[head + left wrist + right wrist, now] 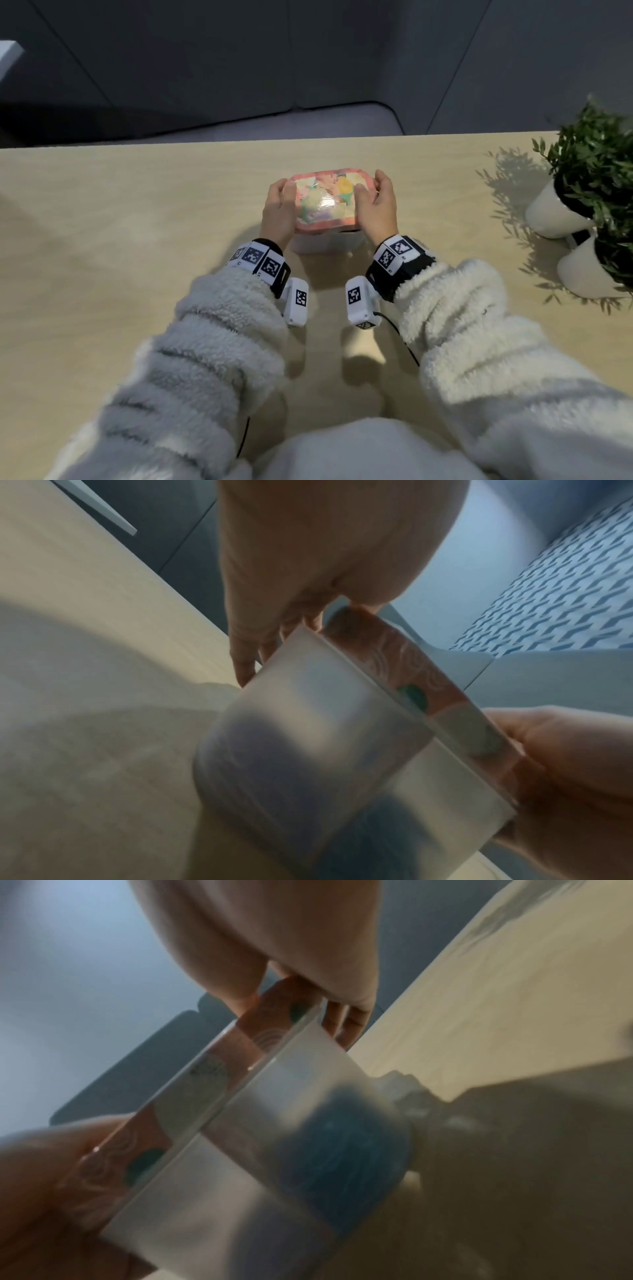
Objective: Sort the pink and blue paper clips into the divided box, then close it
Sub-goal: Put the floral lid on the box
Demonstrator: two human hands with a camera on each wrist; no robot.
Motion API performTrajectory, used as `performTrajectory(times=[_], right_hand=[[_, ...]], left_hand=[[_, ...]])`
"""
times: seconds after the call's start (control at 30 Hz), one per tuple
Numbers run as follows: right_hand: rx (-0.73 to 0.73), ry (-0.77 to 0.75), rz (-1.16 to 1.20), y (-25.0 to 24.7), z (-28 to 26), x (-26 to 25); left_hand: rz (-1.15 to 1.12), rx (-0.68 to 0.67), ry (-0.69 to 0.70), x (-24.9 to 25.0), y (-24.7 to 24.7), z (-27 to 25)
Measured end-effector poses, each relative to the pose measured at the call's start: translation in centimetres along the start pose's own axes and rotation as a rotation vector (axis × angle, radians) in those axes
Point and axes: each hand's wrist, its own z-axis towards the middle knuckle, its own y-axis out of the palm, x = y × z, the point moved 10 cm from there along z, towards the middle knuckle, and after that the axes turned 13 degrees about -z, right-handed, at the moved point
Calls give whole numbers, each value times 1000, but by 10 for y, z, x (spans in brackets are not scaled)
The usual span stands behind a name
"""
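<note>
The divided box (325,240) stands on the desk (137,205) just ahead of the person, its patterned pink lid (327,202) lying on top; the left hand (279,209) and right hand (376,205) clasp the lid's two short ends, thumbs on top and fingers curled down the sides, seemingly to seat it evenly. The box's long axis runs left to right, lid facing up; through the frosted wall the right wrist view shows a blue mass (339,1153), likely clips.

The head view looks steeply down from above the box (327,202) on the table (137,205). Both wrist views look up from close beneath, sharing its frosted wall.
</note>
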Motion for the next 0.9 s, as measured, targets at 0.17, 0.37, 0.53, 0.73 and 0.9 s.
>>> performTrajectory(times=[0.17, 0.37, 0.53, 0.73, 0.9], right_hand=[[50, -94, -58, 2, 0, -8], [48, -64, 19, 0, 0, 3], [27, -70, -33, 6, 0, 4], [53, -128, -121, 6, 0, 1], [51, -138, -140, 7, 2, 1]], left_hand=[[134, -8, 70, 9, 3, 4], [311, -47, 120, 14, 9, 12], [320, -41, 68, 18, 4, 10], [238, -43, 17, 8, 3, 4], [112, -20, 4, -3, 0, 9]])
